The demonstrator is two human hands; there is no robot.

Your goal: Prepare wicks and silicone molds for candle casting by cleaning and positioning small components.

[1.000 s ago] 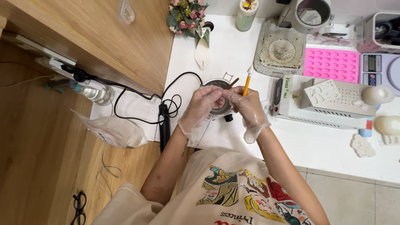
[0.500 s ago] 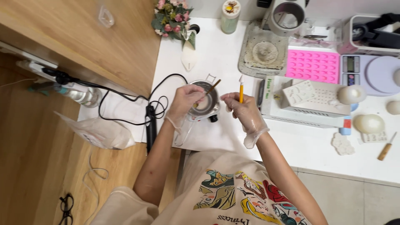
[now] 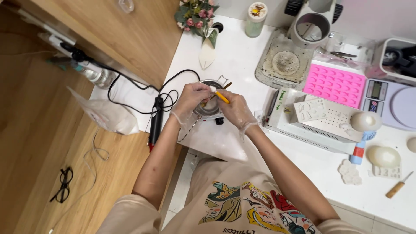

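Both gloved. Left hand (image 3: pixel 193 97) fingers pinching small white piece (image 3: pixel 212 89) above metal pot (image 3: pixel 209 106); right hand (image 3: pixel 234 110) fingers pinching yellow pencil (image 3: pixel 222 97). White surface (image 3: pixel 225 56).

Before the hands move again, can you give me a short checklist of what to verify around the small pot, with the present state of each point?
1. Left hand at the pot: ok, it rests on the rim.
2. Right hand grips the yellow tool: ok.
3. Tool tip over the pot: ok.
4. Pot contents: cannot tell, the hands cover them.
5. Black cable away from the hands: ok, it lies left of the pot.
6. Gloves whole: cannot tell.
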